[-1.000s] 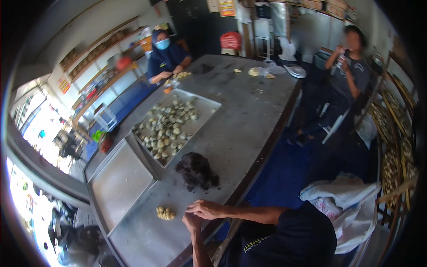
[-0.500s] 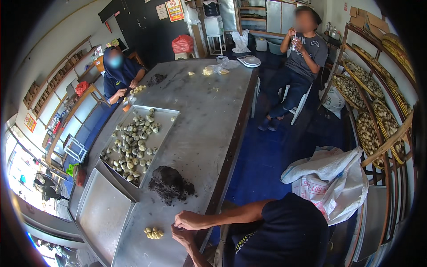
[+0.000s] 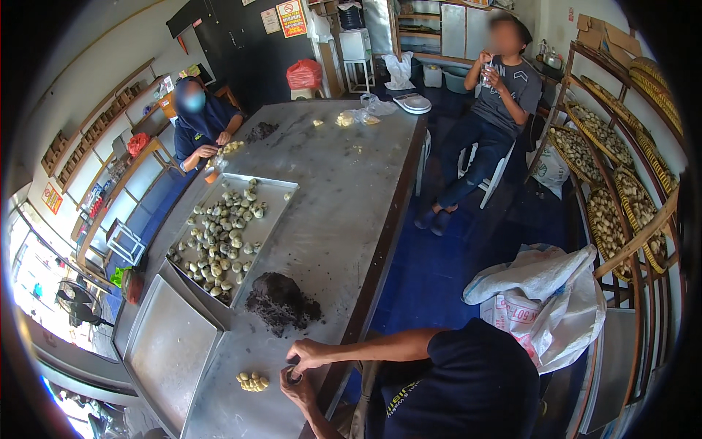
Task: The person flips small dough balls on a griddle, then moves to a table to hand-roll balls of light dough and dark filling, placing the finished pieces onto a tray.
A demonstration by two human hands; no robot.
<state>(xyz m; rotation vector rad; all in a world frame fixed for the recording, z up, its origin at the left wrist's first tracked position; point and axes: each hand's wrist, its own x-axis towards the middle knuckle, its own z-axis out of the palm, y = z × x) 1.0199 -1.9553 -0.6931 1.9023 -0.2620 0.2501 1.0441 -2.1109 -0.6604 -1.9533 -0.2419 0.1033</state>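
Note:
At the metal table's (image 3: 344, 197) near end, my left hand (image 3: 298, 389) is closed round a small, round, dark object (image 3: 293, 377), too small to identify. Just above it, my right hand (image 3: 309, 353) bends over the same object, fingers curled onto it. Left of my hands sits a cluster of small pale-yellow lumps (image 3: 252, 382). A dark crumbly mound (image 3: 281, 300) lies beyond them. Further left, a metal tray (image 3: 275, 233) holds many mottled pale-and-dark rounded pieces; another metal tray (image 3: 170, 340) lies at the lower left.
A person in a face mask (image 3: 197, 139) works at the table's far left. Another person (image 3: 497, 102) sits at right, holding a cup, near a white scale (image 3: 413, 102). Wooden racks with woven trays (image 3: 607, 234) line the right wall; white sacks (image 3: 541, 307) lie beside me.
The view has swung since one second ago. My right hand now sits higher over my left, exposing the dark object between them. The seated person's feet have shifted.

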